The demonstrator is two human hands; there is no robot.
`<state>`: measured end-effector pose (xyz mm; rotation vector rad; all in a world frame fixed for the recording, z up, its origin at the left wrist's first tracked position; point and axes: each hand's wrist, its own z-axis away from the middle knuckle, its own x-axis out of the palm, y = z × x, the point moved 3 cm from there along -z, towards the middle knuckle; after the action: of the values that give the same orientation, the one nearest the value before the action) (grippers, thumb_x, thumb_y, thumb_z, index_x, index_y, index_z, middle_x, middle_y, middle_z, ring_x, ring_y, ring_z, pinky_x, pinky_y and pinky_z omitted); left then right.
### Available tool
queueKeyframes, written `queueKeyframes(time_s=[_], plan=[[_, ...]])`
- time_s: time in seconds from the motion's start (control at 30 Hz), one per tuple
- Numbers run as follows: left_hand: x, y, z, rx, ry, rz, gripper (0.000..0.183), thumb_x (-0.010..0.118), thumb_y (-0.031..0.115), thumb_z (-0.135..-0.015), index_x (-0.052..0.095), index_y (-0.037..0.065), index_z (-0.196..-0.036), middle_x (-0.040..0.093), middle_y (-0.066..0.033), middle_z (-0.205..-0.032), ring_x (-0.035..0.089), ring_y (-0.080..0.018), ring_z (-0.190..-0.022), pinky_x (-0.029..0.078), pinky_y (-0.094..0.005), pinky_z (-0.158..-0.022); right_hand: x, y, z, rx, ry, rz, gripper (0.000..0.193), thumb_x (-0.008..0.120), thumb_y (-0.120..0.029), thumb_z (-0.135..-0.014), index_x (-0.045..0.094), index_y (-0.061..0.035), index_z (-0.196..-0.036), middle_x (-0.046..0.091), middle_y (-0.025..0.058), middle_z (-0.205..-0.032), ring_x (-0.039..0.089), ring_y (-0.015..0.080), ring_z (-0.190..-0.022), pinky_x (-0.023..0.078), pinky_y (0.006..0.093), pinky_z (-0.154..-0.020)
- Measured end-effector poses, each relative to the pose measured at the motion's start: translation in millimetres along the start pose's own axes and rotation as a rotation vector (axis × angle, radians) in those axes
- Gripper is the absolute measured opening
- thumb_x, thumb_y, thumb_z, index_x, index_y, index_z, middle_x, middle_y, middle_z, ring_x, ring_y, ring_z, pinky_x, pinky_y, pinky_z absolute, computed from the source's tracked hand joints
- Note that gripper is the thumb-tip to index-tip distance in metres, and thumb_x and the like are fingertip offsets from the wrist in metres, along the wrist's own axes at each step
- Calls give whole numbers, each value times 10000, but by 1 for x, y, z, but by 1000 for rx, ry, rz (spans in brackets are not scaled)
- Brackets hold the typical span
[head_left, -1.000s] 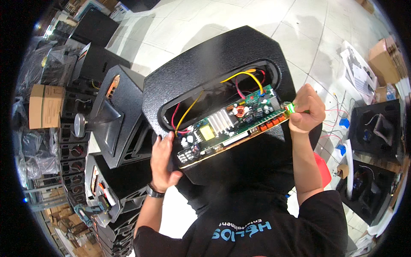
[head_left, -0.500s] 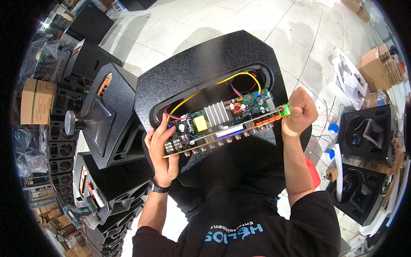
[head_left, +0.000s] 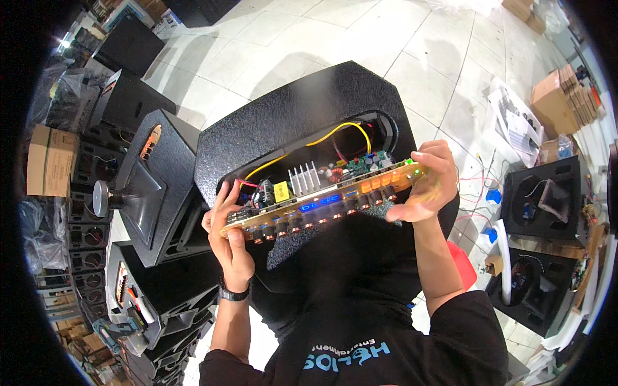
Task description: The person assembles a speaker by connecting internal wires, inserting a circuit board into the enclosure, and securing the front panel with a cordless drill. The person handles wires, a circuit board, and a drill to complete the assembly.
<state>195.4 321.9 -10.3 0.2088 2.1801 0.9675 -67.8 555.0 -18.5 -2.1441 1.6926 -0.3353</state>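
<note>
An amplifier panel (head_left: 283, 220) with a row of knobs, a lit blue display (head_left: 318, 203) and glowing orange parts lies across both hands. Behind it sits its circuit board with a silver heatsink (head_left: 304, 179). My left hand (head_left: 230, 248) grips the left end, thumb in front and fingers behind. My right hand (head_left: 430, 183), slightly blurred, is around the right end, fingers at the upper edge and thumb stretched below. A yellow wire (head_left: 328, 134) runs from the board beside the oblong opening of a black speaker cabinet (head_left: 290, 116), which stands directly beyond the panel.
Left of the cabinet stands another black speaker box with a horn (head_left: 145, 193), near stacked cabinets and a cardboard box (head_left: 51, 161). On the right are open speaker boxes (head_left: 541, 199), loose wires, a red object (head_left: 460, 265) and more cartons (head_left: 557, 96). A power drill (head_left: 116, 331) lies lower left.
The panel has tilted, turning its knobs and blue display into view, and shifted slightly left. My right hand has unfolded from a fist to lie around the panel's right end.
</note>
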Motion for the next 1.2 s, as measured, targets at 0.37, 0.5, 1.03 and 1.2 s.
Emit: queueKeyframes(time_s=[0.37, 0.5, 1.03, 1.2], plan=[[-6, -4, 4, -73, 62, 102, 589, 430, 545, -1076, 640, -5, -1090, 666, -239, -1375, 415, -296, -1360, 258, -490, -1189, 13, -17, -1, 66, -289, 154, 953, 1036, -405, -424, 692, -95, -1256, 434, 66, -1004, 460, 260, -936, 437, 392, -810], [-7, -2, 4, -108, 56, 155, 574, 449, 547, -1064, 632, 3, -1071, 659, -209, -1405, 406, -292, -1305, 263, -486, -1171, 14, -14, 0, 54, -265, 173, 920, 1030, -391, -405, 705, -123, -1223, 429, 61, -1014, 457, 266, -933, 423, 397, -830], [-11, 106, -137, 215, -727, 52, 411, 536, 198, -1031, 643, -38, -1350, 620, -249, -1441, 558, -369, -1394, 420, -447, -1150, 10, -10, 22, -90, -167, 245, 578, 906, -499, -623, 714, -178, -1062, 433, 40, -1017, 458, 273, -946, 392, 405, -819], [64, 102, -139, 379, -972, -73, 572, 455, 330, -1115, 447, -81, -1512, 489, -302, -1535, 491, -412, -1426, 379, -433, -1199, 10, -12, 20, -101, -164, 262, 591, 888, -531, -643, 703, -168, -1071, 437, 40, -1013, 460, 271, -936, 390, 411, -814]])
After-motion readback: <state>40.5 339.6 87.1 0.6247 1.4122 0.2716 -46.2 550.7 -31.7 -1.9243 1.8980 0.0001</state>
